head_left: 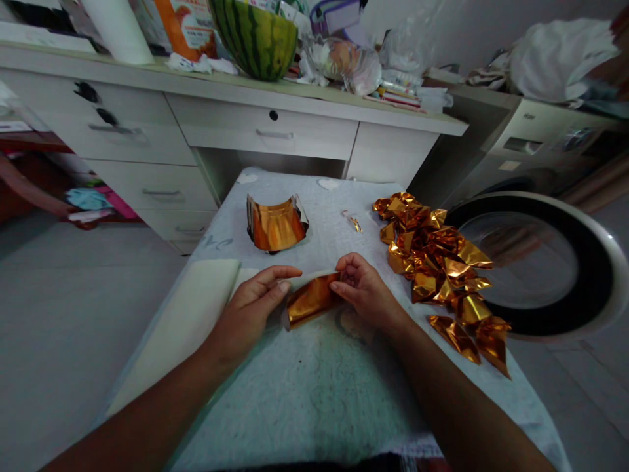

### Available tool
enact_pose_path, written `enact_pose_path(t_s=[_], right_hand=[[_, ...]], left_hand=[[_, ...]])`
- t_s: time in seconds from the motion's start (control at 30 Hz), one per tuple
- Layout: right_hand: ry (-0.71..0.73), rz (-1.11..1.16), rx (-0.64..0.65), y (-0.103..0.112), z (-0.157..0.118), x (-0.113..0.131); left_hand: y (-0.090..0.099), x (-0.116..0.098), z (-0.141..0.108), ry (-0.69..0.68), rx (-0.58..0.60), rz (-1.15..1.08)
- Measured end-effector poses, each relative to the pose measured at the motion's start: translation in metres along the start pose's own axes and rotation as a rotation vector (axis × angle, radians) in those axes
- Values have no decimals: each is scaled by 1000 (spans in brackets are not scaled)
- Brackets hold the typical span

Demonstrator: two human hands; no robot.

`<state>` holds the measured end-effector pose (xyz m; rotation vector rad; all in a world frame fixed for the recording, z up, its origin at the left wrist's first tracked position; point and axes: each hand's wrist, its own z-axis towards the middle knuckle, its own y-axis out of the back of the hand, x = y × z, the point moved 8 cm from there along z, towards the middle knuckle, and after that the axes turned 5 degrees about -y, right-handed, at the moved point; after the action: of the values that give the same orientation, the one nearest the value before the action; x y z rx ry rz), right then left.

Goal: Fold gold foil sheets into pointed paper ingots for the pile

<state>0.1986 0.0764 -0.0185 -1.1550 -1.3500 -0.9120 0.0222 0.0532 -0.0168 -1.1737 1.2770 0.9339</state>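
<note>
A small sheet of shiny copper-coloured foil [313, 301] hangs just above the cloth-covered table. Its upper right corner is pinched between the thumb and fingers of my right hand [363, 288]. My left hand [260, 295] is beside the sheet's left edge, fingers stretched out and apart from the thumb, holding nothing. Beyond my hands stands a curved stack of the same foil sheets [278, 225]. To the right lies a heap of folded foil pieces [432, 249]. A tiny gold-coloured item [356, 225] rests between stack and heap; its kind is too small to tell.
A pale folded sheet [196, 308] covers the left side of the table [295, 393]. A washing machine's open round door [602, 269] stands close to the right edge. Behind is a white drawer cabinet [275, 131] with a cut watermelon [255, 39] and clutter on top.
</note>
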Motion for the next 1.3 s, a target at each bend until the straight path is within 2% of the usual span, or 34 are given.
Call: enact_pose_path(t_s=[0.17,0.33,0.5,0.77,1.1,1.3], right_hand=[[-11,51,5,-2,0,0],[-42,66,48,-5,-3,1],[-77,91,64,-7,-6,2],[-64,-31,14,-3,-7,-1],[-77,-5,4,-4,-7,3],[-112,30,-11,-4,-9,2]], left_hand=[[-1,-5,0,-99,37,59],[0,-2,4,-45,-25,187],[6,-3,5,-63,-74,239],[5,-5,4,-65,-76,285],[7,-11,3,-99,-68,377],[7,-9,3,-75,-60,401]])
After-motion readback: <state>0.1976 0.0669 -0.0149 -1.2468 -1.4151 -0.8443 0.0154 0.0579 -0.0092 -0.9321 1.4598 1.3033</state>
